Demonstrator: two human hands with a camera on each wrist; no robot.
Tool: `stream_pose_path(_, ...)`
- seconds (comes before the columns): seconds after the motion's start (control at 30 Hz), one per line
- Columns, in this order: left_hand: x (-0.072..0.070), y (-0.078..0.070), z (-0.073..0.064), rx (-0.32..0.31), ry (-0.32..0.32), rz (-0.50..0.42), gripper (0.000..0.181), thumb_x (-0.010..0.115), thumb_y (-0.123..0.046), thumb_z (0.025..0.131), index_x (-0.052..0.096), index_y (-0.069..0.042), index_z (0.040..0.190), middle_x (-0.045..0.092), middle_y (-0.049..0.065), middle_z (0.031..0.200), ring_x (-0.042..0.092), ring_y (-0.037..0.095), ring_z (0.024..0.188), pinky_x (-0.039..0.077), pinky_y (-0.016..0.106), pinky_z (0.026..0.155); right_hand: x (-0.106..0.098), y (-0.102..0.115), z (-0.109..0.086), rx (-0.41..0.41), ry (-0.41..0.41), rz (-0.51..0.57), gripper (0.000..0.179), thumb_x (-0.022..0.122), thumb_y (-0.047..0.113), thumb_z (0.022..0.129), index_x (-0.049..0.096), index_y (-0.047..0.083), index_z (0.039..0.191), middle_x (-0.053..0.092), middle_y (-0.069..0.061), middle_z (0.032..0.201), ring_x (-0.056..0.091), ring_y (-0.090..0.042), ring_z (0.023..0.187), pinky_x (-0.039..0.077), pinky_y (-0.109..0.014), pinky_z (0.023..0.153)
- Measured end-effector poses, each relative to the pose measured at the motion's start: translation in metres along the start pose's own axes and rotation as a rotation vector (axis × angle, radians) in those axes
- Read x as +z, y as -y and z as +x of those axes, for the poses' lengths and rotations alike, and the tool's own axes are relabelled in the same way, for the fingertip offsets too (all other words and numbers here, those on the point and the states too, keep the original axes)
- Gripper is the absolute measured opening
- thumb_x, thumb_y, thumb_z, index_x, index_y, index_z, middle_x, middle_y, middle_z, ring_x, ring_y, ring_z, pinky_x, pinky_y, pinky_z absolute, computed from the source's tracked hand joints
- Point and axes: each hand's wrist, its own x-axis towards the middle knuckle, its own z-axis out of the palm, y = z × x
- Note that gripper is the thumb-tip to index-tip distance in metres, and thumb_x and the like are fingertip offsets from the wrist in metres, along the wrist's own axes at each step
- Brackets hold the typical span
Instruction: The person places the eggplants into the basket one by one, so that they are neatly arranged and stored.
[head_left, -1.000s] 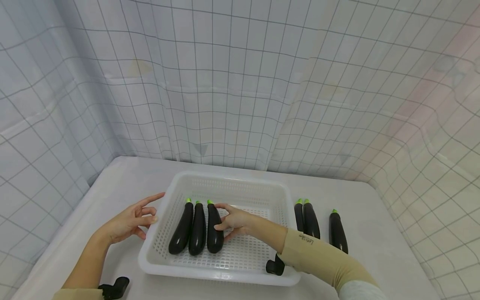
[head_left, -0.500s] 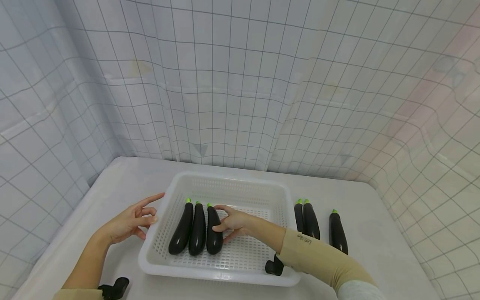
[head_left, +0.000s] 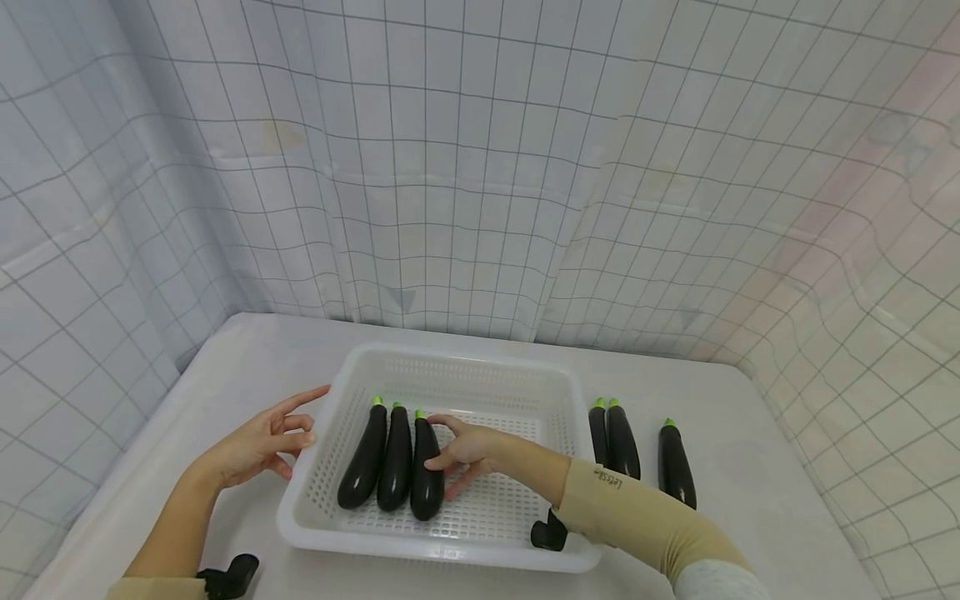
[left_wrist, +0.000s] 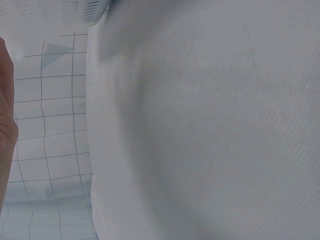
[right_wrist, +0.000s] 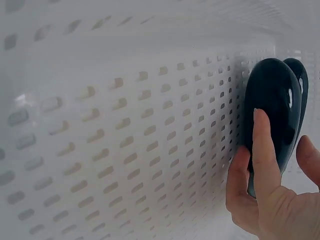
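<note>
A white perforated plastic basket [head_left: 435,550] stands on the table. Inside lie three glossy black eggplants with green stem ends: the left one [head_left: 362,467], the middle one [head_left: 395,467] and the right one [head_left: 424,496]. My right hand [head_left: 476,447] holds the right eggplant from its right side, thumb and fingers against it. In the right wrist view the fingers lie along that eggplant [right_wrist: 270,85], with part of another eggplant behind. Outside the basket's left wall, my left hand [head_left: 251,446] touches the rim with loosely spread fingers.
To the basket's right, two eggplants lie side by side, one [head_left: 622,442] partly covered by my right forearm. A separate eggplant [head_left: 677,467] lies farther right. White gridded curtains [head_left: 450,208] surround the white-covered table [head_left: 780,492].
The right eggplant has slid slightly toward the front of the basket and a little left, along with my right hand. My left hand has stayed at the rim.
</note>
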Motion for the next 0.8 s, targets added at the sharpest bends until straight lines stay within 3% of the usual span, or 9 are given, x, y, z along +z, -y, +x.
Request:
stream_pose_path(0.4, 0.0, 0.0, 0.0, 0.0, 0.0, 0.005, 0.064, 0.045, 0.0, 0.094, 0.018, -0.025, 0.146, 0.059, -0.002, 0.094, 0.064, 0.014, 0.079, 0.057, 0.034, 0.059, -0.004, 0.008, -0.008, 0.025, -0.001, 0.002, 0.074, 0.064, 0.002, 0.083, 0.026, 0.026, 0.142, 0.046, -0.019, 0.118, 0.052, -0.037, 0.105, 0.054, -0.052, 0.067)
stream_pose_path(0.6, 0.0, 0.0, 0.0, -0.009, -0.01, 0.017, 0.063, 0.045, -0.001, 0.094, 0.019, -0.025, 0.146, 0.059, -0.002, 0.094, 0.064, 0.013, 0.079, 0.057, 0.034, 0.059, -0.014, 0.019, -0.017, -0.059, -0.011, 0.022, 0.077, 0.064, 0.005, 0.084, 0.021, 0.027, 0.144, 0.048, -0.02, 0.122, 0.047, -0.039, 0.113, 0.055, -0.05, 0.069)
stream_pose_path(0.8, 0.001, -0.001, -0.001, -0.007, -0.007, 0.023, 0.063, 0.044, 0.0, 0.094, 0.017, -0.025, 0.146, 0.058, -0.002, 0.093, 0.064, 0.013, 0.078, 0.057, 0.034, 0.058, -0.03, 0.031, -0.031, -0.191, 0.0, 0.069, 0.076, 0.06, 0.006, 0.087, 0.017, 0.03, 0.145, 0.041, -0.02, 0.125, 0.042, -0.043, 0.117, 0.054, -0.048, 0.074)
